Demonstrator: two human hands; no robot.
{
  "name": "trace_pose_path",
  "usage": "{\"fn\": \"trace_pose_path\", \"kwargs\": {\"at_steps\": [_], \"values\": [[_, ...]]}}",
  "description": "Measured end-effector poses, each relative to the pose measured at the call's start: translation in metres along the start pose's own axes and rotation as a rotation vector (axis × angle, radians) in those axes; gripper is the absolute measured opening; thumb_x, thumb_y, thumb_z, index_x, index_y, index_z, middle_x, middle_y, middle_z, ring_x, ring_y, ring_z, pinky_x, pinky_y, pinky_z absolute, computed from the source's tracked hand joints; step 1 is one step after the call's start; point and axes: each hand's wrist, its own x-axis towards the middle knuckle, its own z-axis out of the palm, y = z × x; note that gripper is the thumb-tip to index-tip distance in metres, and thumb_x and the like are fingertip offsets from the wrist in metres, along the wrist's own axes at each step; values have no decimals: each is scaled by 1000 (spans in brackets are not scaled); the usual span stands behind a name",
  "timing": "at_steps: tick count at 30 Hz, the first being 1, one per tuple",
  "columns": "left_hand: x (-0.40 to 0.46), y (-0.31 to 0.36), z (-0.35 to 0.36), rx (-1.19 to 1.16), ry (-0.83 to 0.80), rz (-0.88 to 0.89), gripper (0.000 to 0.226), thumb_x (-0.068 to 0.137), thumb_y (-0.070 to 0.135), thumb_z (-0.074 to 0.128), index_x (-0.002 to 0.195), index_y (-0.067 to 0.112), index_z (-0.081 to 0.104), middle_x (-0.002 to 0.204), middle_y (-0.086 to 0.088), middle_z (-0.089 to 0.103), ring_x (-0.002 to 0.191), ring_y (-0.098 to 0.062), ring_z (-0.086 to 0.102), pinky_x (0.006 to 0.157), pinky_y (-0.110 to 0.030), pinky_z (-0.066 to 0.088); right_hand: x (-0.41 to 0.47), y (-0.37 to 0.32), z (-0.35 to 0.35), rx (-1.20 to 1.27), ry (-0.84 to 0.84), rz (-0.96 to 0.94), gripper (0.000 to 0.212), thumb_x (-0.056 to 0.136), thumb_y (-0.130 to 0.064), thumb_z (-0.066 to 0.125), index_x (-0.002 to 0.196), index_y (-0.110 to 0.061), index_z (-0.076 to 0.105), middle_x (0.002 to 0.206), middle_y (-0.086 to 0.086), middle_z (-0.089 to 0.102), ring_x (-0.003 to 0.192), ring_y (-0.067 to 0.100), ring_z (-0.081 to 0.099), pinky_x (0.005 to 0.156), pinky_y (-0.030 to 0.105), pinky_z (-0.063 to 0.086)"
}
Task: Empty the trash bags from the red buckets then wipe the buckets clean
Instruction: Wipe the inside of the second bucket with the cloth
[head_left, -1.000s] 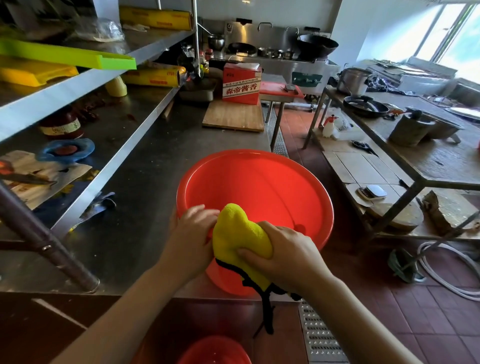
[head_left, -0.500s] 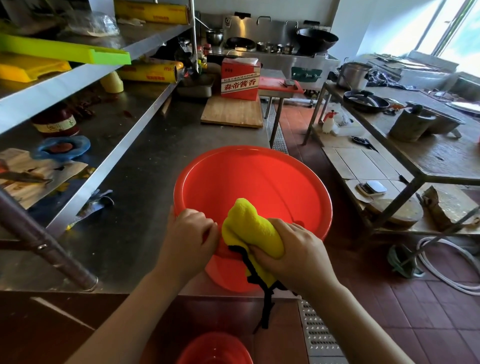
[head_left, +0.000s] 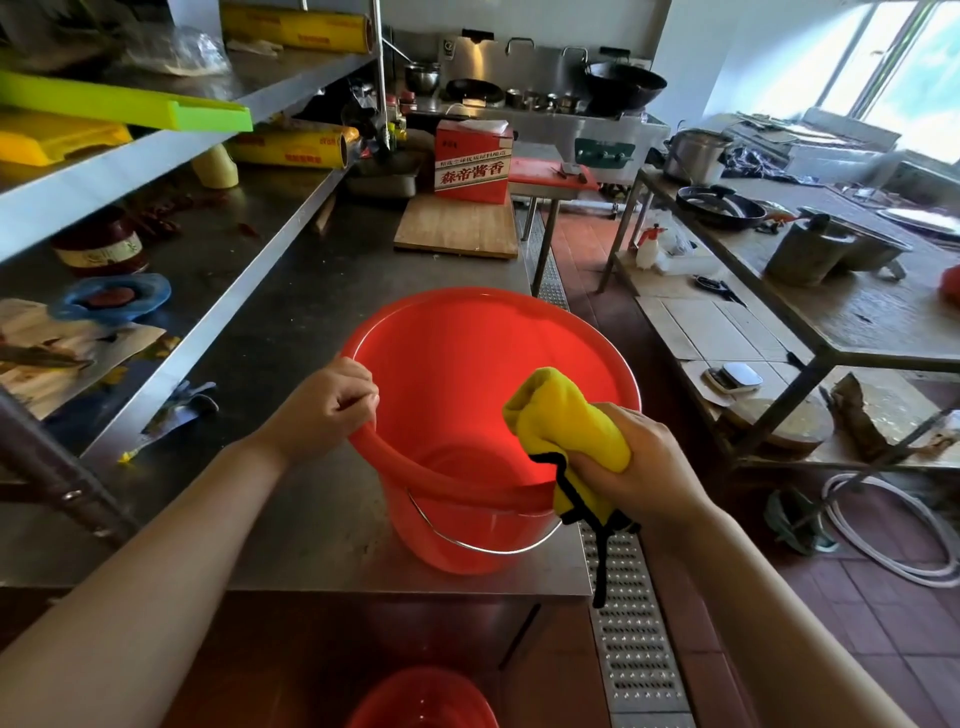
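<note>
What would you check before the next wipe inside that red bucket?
1. Trash bag removed: ok, the red bucket shows bare plastic inside.
2. Bucket steadied: ok, the left hand grips its near rim.
3. Cloth ready: ok, the right hand holds the yellow cloth bunched at the rim.
4. Firm footing: cannot tell, the bucket sits by the steel counter's corner.
5. Inside clean: cannot tell, the bottom is partly hidden.
6. Second red bucket below: cannot tell, barely visible.
</note>
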Motion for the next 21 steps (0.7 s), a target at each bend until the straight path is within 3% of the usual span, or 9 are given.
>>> {"fn": "trace_pose_path", "kwargs": {"at_steps": [3,4,6,9,13,17,21], "values": [[1,-4,1,53,-5,-24,40,86,40,39,58,24,63,77,8,62,102,-9,56,107,-30,33,-1,-1,8,32,41,-15,36,74,-50,65,101,-27,67,87,-13,67,82,11,63,73,40,52],[0,-5,1,102,-12,-35,40,88,42,36,60,28,61,80,11,63,107,-5,55,117,-33,23,-2,-1,9,32,56,-15,36,74,-50,64,100,-26,67,87,-13,67,82,10,63,73,39,51],[-4,-3,3,213,18,-45,40,91,43,32,64,31,59,85,15,64,113,-1,53,122,-41,8,-3,-1,10,23,79,-12,36,75,-52,63,100,-27,67,87,-14,66,82,10,62,73,37,51],[-16,14,11,271,101,-27,41,94,39,31,71,28,63,87,13,67,111,-8,58,120,-39,14,-4,-5,14,9,99,-3,32,74,-53,62,95,-29,67,82,-13,65,79,11,62,72,36,50],[-36,53,38,322,56,-15,43,97,40,30,77,26,65,88,14,66,100,-5,59,117,-31,11,-6,-25,27,-102,163,18,32,73,-59,58,83,-28,62,70,-12,60,68,9,56,63,29,42],[-53,91,75,386,178,11,31,96,33,35,75,25,57,75,12,56,80,-13,57,106,-49,31,-13,-53,53,-213,252,33,39,75,-62,56,81,-24,61,65,-9,60,64,17,60,65,31,45],[-64,93,90,425,250,25,31,100,32,35,85,26,61,80,12,60,86,-14,59,108,-49,31,-23,-65,65,-239,296,74,39,77,-62,56,83,-24,61,66,-9,61,65,18,61,68,35,48]]}}
